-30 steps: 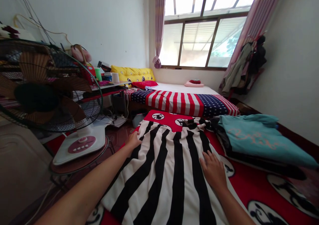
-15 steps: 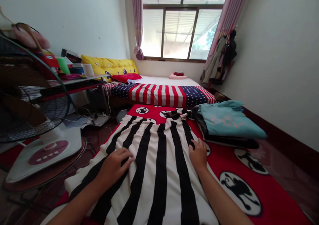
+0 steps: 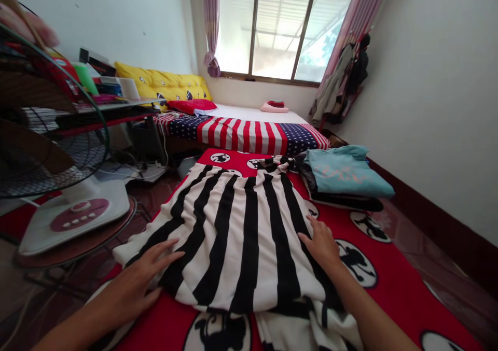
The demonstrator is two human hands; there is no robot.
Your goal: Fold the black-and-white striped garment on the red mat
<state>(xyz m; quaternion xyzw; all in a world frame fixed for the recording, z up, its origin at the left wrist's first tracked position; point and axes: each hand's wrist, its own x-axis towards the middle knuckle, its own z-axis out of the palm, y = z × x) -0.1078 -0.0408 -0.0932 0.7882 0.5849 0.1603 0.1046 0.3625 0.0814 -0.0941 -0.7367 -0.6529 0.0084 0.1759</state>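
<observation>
A black-and-white striped garment (image 3: 241, 226) lies spread flat on a red bedspread with black-and-white round prints (image 3: 389, 289). My left hand (image 3: 138, 281) rests flat on the garment's near left edge, fingers stretched out. My right hand (image 3: 321, 244) lies flat on its right side, fingers apart. Neither hand holds anything. More striped cloth is bunched at the near edge below my right forearm.
A folded teal garment (image 3: 346, 172) on dark folded clothes sits at the right. A second bed with a stars-and-stripes cover (image 3: 249, 133) lies beyond. A fan (image 3: 50, 149) on a round stool stands at the left, with a cluttered desk (image 3: 112, 107) behind it.
Both hands have slid back along the garment toward me, the left from the far left edge to the near one. The view has tilted down and the garment's near part now lies flatter.
</observation>
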